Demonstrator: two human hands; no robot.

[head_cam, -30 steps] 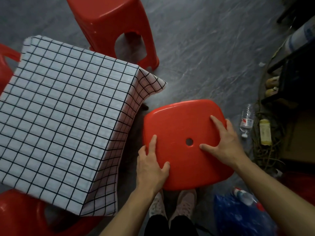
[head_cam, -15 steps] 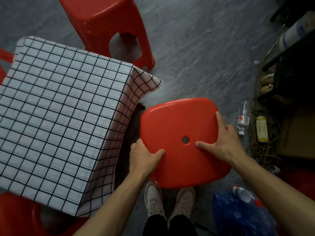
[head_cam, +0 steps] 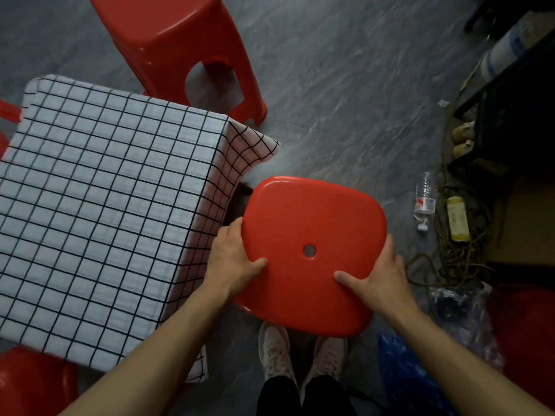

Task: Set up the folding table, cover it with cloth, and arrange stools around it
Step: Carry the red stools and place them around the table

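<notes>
Head view: I hold the stool [head_cam: 312, 250] by its seat with both hands, just above my shoes [head_cam: 301, 352]. My left hand [head_cam: 232, 259] wraps the seat's left edge, thumb lying on top, the other fingers curled under the rim out of sight. My right hand [head_cam: 377, 276] grips the right edge the same way, thumb stretched across the top toward the small round hole in the middle of the seat, fingers folded over the side. So both hands are closed on the seat, which sits between them, its near edge toward me and its far edge pointing away. I see only the seat; the legs are hidden under it.

The stool's left edge is just beside the hanging side of the cloth [head_cam: 105, 205], white with a black grid, which covers the table completely. A second stool [head_cam: 177, 46] stands on the floor [head_cam: 345, 85] at the table's far side, a third [head_cam: 33, 382] shows at its near left corner, and a sliver of red [head_cam: 9, 112] peeks past its left edge.

To my right a clear bottle [head_cam: 424, 199] lies on the floor with a red and white label; I cannot read the writing. Beside it lies a yellowish object [head_cam: 457, 217] among tangled cord [head_cam: 450, 265], its print too blurred to read. A blue bag [head_cam: 408, 373] lies by my right forearm.
</notes>
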